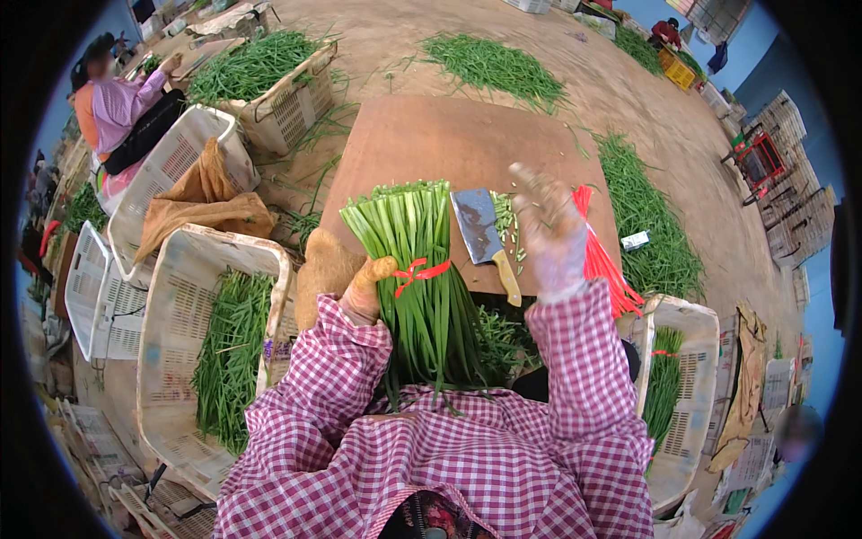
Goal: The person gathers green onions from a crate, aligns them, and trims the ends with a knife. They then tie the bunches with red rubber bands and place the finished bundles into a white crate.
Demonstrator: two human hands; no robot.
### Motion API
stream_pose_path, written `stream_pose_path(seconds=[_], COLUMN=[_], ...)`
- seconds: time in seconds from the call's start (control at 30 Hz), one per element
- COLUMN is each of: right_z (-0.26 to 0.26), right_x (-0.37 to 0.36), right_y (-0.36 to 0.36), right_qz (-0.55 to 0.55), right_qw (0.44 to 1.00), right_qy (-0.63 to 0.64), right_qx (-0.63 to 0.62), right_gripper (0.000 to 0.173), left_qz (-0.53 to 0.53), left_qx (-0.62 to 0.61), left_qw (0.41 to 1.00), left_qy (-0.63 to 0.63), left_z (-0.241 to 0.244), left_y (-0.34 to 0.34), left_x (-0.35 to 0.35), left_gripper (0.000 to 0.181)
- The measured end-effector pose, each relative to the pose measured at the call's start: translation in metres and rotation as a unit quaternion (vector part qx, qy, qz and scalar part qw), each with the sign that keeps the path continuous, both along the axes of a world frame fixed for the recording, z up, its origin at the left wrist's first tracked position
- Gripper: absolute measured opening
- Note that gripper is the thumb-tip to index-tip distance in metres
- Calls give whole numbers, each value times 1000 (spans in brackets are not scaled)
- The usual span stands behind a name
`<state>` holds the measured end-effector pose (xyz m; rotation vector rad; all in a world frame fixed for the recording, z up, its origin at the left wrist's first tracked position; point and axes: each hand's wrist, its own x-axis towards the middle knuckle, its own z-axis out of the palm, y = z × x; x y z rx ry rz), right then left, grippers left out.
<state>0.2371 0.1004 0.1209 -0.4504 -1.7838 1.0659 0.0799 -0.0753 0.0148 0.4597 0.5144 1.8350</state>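
Observation:
My left hand (367, 286) grips a thick bundle of garlic chives (421, 316) from its left side, thumb across the front; the other fingers are hidden. A red tie (422, 271) circles the bundle, whose pale cut ends point away from me while the green leaves hang toward my lap. Above the right part of the wooden board (431, 135) my right hand (549, 219) is raised, blurred, with nothing seen in it and its fingers apart. Between the bundle and that hand lies a cleaver (481, 229), beside chopped stem bits (504, 215). Red strips (603, 259) lie just right of my right hand.
A white crate (158, 357) with loose chives stands left, another crate (693, 404) holding a tied bundle (663, 384) right. Chive piles (495, 64) (646, 215) lie on the floor. A person (124, 101) sits far left near a heaped crate (296, 104).

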Motion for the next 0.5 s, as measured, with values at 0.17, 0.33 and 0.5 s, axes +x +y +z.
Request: stream_pose_path(seconds=[0.17, 0.33, 0.5], right_z=[12, -4, 1], right_x=[-5, -21, -8], right_y=[-47, -53, -33], right_qz=[15, -21, -30], right_qw=[980, 967, 998], right_qy=[-44, -87, 36], right_qx=[192, 237, -35], right_gripper=[27, 24, 14], left_qz=[30, 62, 61], left_qx=[-6, -5, 22], left_qw=[999, 994, 958], left_qy=[30, 93, 279], left_z=[-2, 9, 5], left_y=[6, 2, 6], left_x=[3, 8, 2], left_gripper=[79, 75, 79])
